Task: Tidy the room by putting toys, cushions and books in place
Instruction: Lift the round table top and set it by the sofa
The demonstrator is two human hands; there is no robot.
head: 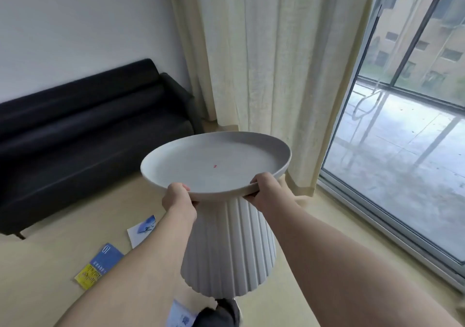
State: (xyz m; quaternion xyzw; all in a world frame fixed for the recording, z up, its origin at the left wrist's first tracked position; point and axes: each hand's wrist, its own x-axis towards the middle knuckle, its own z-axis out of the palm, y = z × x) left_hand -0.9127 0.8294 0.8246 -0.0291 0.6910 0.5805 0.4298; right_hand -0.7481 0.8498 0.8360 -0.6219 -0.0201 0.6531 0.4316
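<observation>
Both hands grip the near rim of the side table [216, 165], a round tray top on a fluted white pedestal; the left hand [177, 197] curls over the rim's near-left edge with fingers tucked beneath, and the right hand [266, 188] clamps the near-right edge, thumb on top; the top looks tilted, its far edge higher, and the base appears to be off the floor or only just resting on it, though I cannot tell which; the likely trouble is weight hanging forward from a grip on one side only, so the rim could slide out of the fingers or the pedestal swing into the legs; books lie on the floor [50, 276] close by: a blue and yellow book [99, 266] near the left forearm, a white and blue book [141, 230] just beyond it, and another book [180, 314] right below the base, where setting the table down carelessly would crush it; the black sofa [83, 135] stands along the wall, and the curtain [264, 62] hangs just behind the far rim, where it might snag.
</observation>
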